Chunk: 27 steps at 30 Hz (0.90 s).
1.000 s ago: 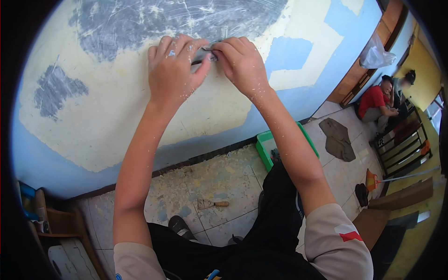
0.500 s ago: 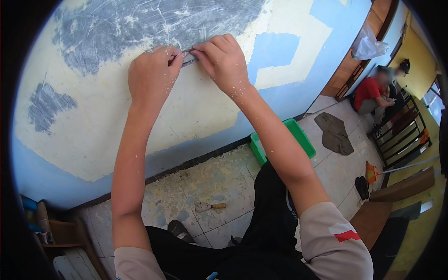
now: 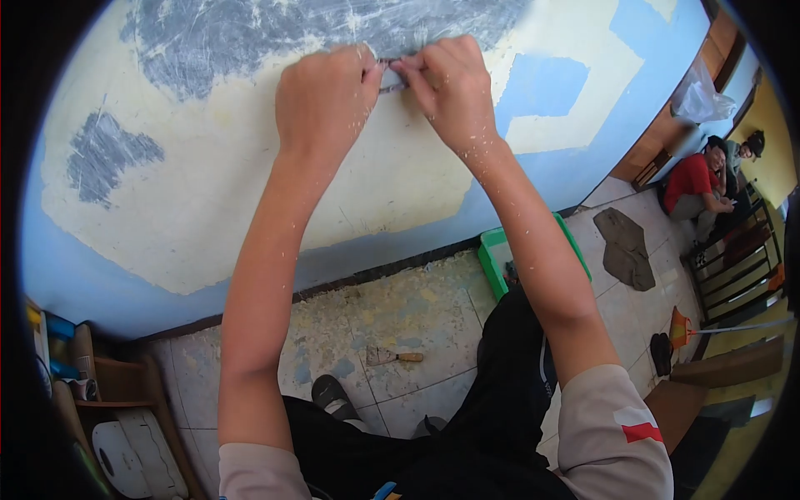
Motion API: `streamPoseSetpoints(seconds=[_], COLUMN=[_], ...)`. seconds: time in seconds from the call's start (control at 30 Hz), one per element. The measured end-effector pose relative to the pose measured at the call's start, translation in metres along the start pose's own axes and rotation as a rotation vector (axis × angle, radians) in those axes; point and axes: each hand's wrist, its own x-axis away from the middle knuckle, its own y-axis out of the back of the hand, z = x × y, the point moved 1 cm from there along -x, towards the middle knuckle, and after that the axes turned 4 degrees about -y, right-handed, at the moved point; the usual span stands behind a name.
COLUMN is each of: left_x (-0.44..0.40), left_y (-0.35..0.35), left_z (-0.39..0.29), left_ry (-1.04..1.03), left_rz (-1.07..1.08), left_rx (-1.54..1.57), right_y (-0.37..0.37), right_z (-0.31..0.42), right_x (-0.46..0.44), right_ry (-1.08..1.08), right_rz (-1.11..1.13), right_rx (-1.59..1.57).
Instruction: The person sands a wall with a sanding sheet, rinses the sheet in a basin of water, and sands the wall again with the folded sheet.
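My left hand [image 3: 325, 100] and my right hand [image 3: 454, 92] are raised side by side at the wall [image 3: 250, 196]. Both are closed, pinching opposite ends of a thin flat piece with a dark edge [image 3: 389, 78]; its exact kind is unclear. It lies at or close to the wall surface, just under a large scratched grey patch [image 3: 225, 54]. Pale flakes cling to both forearms. Well below, on the stained tiles, lies a putty knife [image 3: 396, 357] with a wooden handle, touched by neither hand.
A green tray [image 3: 493, 265] stands by the wall's foot, partly behind my right arm. Brown cloth [image 3: 625, 250] lies on the floor beyond. Wooden shelving [image 3: 121, 371] is at lower left. Two people [image 3: 696, 183] sit at far right near a dark slatted frame [image 3: 746, 258] and a broom [image 3: 682, 327].
The view has shifted, so wall, floor and hands all appear farther right and a little higher. Both hands keep their pinch on the flat piece, at about the same spot on the wall.
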Motion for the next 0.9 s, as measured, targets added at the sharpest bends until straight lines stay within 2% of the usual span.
streamPoseSetpoints(seconds=[0.17,0.27,0.33,0.43,0.53,0.6,0.67,0.73,0.9], left_x=[-0.001,0.015,0.023,0.010,-0.015,-0.011,0.004,0.020,-0.002], left_y=[0.000,-0.004,-0.003,-0.003,0.002,-0.003,-0.005,-0.008,-0.002], left_z=[0.000,-0.002,-0.001,-0.004,-0.003,-0.008,-0.006,-0.004,-0.002], left_ry=[0.000,0.002,0.045,-0.022,0.035,0.011,-0.007,0.022,0.035], left_rz=[-0.082,-0.003,0.122,0.016,-0.117,-0.097,-0.075,0.116,0.031], left_rx=[0.071,0.046,0.026,0.018,0.123,0.074,0.011,-0.019,0.050], right_y=[-0.004,-0.003,-0.001,0.003,-0.003,-0.005,-0.006,-0.003,0.003], right_z=[0.005,0.008,0.012,0.006,0.003,0.005,0.013,0.020,0.004], right_x=[0.000,0.020,0.024,0.008,-0.010,-0.007,0.015,0.030,0.006], right_ry=[-0.088,-0.080,-0.103,-0.093,-0.099,-0.154,-0.183,-0.240,-0.164], right_rz=[0.003,0.073,0.162,0.114,0.030,-0.006,0.058,0.171,0.184], right_rx=[0.043,0.000,-0.006,-0.005,0.023,-0.004,0.017,-0.034,-0.027])
